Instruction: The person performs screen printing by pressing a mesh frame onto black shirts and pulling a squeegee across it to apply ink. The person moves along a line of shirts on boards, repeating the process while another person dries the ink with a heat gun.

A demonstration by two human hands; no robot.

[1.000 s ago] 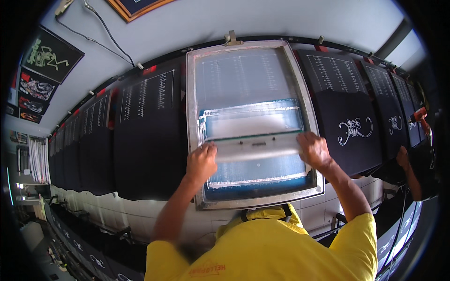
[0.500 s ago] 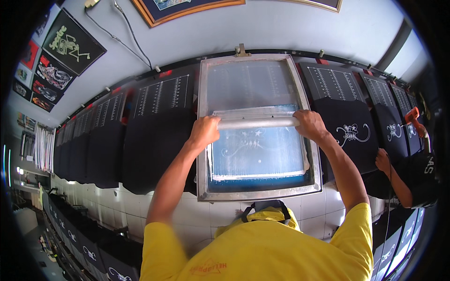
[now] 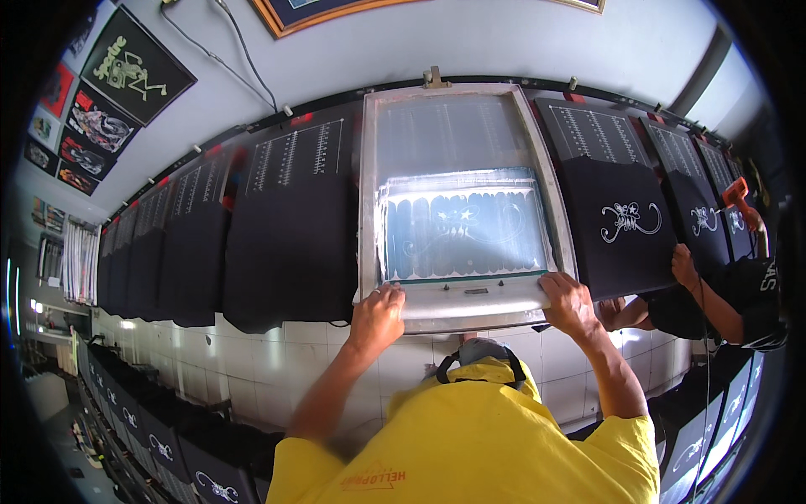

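Screen point(image 3: 445, 139), broad and pale-framed, lies between black cloths point(image 3: 290, 244); its blue patterned area point(image 3: 462, 231) is uncovered now and rimmed in white. The squeegee point(image 3: 470, 299), half a second ago across that area's upper part, has come to the screen's near end, so this stroke looks nearly or fully done. Left hand point(image 3: 379, 322) and right hand point(image 3: 571, 306) each keep a closed grip on one end.

The screen frame point(image 3: 540, 168) is showing dull, scuffed metal around smooth mesh point(image 3: 453, 139) — the squeegee handle point(image 3: 470, 301) is looking smooth, the black shirt point(image 3: 290, 244) matt cloth, the floor tiles point(image 3: 290, 353) glossy.
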